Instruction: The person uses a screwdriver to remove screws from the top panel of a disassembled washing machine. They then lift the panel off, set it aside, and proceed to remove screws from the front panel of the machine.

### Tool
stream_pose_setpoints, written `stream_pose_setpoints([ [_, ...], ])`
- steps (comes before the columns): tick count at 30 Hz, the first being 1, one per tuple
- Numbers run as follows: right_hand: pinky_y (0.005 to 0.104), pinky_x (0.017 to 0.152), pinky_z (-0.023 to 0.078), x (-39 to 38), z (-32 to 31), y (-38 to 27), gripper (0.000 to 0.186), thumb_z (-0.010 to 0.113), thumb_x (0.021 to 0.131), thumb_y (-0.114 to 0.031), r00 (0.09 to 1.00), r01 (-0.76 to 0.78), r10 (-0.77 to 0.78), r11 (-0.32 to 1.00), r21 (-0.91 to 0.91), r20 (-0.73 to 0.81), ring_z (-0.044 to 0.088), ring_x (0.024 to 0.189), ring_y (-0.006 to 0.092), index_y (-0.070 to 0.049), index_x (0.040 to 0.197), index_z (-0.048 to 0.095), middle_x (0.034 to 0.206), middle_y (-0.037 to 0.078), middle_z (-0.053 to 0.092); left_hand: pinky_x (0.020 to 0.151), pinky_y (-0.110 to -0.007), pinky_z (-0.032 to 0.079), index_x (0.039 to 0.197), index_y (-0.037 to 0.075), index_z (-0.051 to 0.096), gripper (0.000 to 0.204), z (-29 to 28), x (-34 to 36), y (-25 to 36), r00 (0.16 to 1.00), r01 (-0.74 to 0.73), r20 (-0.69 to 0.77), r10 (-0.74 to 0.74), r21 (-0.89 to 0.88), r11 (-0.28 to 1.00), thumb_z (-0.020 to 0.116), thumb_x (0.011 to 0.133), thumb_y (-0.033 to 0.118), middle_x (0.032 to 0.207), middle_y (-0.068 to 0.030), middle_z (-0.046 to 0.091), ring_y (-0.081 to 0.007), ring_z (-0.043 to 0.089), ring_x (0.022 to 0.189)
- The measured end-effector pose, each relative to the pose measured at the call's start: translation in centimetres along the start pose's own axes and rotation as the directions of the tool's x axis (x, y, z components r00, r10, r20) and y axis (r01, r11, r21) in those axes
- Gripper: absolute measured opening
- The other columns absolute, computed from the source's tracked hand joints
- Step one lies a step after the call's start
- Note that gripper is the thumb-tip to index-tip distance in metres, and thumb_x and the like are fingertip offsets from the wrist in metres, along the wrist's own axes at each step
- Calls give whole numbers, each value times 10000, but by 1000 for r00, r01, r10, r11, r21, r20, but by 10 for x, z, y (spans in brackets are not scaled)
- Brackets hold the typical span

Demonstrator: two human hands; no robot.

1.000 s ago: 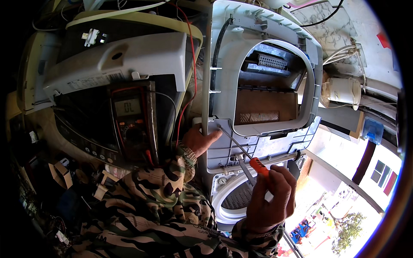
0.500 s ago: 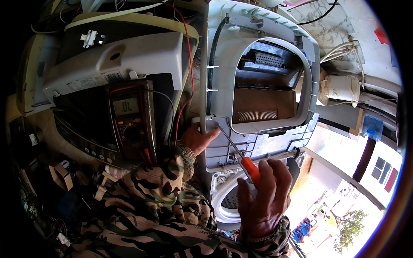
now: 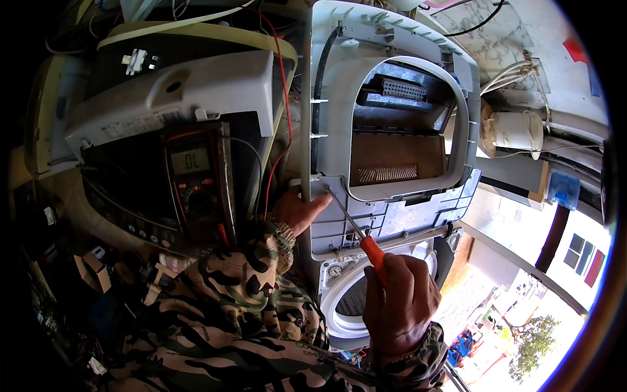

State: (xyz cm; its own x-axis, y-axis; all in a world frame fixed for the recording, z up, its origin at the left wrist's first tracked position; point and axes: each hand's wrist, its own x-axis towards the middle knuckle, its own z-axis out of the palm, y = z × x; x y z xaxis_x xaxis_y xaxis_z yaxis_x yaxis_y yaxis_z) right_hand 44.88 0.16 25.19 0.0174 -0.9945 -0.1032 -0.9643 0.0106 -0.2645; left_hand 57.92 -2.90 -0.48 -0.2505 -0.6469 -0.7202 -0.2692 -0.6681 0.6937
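My right hand (image 3: 400,302) grips a screwdriver with an orange handle (image 3: 373,251). Its metal shaft runs up and left, and the tip rests on the lower left corner of a raised grey washing-machine lid frame (image 3: 330,91). My left hand (image 3: 298,210) presses against that same corner of the frame, fingers right beside the screwdriver tip. Both arms wear camouflage sleeves. Below the frame the round tub opening of the washing machine (image 3: 349,307) shows.
A multimeter (image 3: 194,186) with red and black leads rests on a dark panel at the left. Above it lies a grey control-panel cover (image 3: 176,98). A red wire (image 3: 282,85) hangs beside the frame. Pipes and a white canister (image 3: 516,129) stand at the right.
My right hand has turned on the screwdriver and dropped slightly, and the tip has moved left to the frame's corner by my left hand. The left hand stays in place.
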Motion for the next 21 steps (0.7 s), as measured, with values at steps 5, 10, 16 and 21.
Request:
stream_pose_setpoints([
  [5,366,539,519,8,-10,-5,327,801,789,-113,994,28,-21,997,-68,103,612,657,265,10,1041,631,917,132,588,910,-374,530,1147,33,719,519,1,3,-9,999,-35,-18,35,3,999,746,865,468,1044,-138,753,-262,713,975],
  [10,355,503,511,9,-1,3,251,807,781,-92,989,151,-150,987,-61,11,592,594,237,18,953,660,821,94,577,908,-373,530,1149,35,721,522,3,4,-9,998,-61,-26,62,22,998,746,865,473,1042,-134,754,-254,714,979],
  [16,363,572,538,21,-13,-2,302,806,798,-100,992,108,-107,994,-2,71,629,632,228,-3,1049,669,782,66,575,884,-377,539,1130,34,730,522,3,7,-20,998,-43,-34,44,24,999,744,860,480,1011,-131,761,-262,722,954],
  [21,383,624,547,14,-18,-5,302,785,793,-65,979,-6,22,997,-77,200,642,724,272,11,1057,661,879,109,580,874,-384,543,1128,41,731,527,3,-2,-1,997,-47,-55,51,70,996,747,852,489,1002,-135,763,-281,728,941],
])
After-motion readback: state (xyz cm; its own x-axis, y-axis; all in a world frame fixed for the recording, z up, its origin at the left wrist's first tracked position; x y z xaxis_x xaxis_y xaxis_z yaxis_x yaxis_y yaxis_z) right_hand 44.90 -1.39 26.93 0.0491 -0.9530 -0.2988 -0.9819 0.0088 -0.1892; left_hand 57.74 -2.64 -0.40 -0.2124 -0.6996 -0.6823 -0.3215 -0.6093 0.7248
